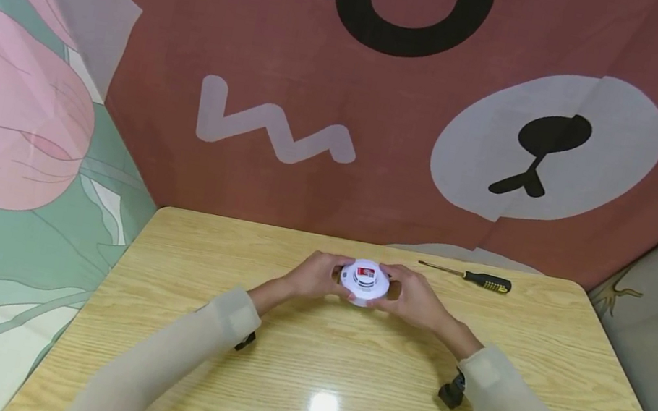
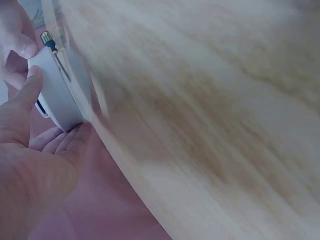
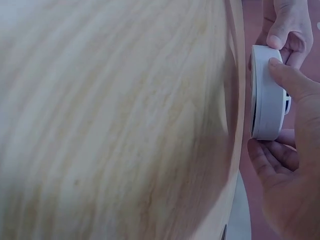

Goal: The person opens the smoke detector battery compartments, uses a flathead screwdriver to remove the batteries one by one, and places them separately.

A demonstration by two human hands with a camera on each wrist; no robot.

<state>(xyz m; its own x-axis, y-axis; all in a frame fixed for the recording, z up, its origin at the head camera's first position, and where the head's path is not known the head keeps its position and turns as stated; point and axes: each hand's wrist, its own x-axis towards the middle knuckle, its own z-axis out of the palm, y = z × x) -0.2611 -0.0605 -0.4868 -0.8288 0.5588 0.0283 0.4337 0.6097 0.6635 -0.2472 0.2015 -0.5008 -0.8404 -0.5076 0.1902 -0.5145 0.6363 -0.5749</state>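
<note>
A round white smoke detector (image 1: 362, 292) with a red label on its top is held between both hands near the far side of the table. My left hand (image 1: 314, 274) grips its left rim, thumb on the near side and fingers round the far side. Opposite it, my right hand (image 1: 416, 297) grips the right rim in the same way. In the right wrist view the white side wall of the detector (image 3: 270, 95) shows between thumb and fingers, with a thin dark seam along its base. Its underside is hidden.
A screwdriver (image 1: 486, 282) with a black and yellow handle lies at the table's back edge, right of the hands. The wooden table (image 1: 301, 362) meets a patterned cloth backdrop (image 1: 280, 182) behind. Dark wrist-worn devices (image 1: 452, 391) sit under the sleeves.
</note>
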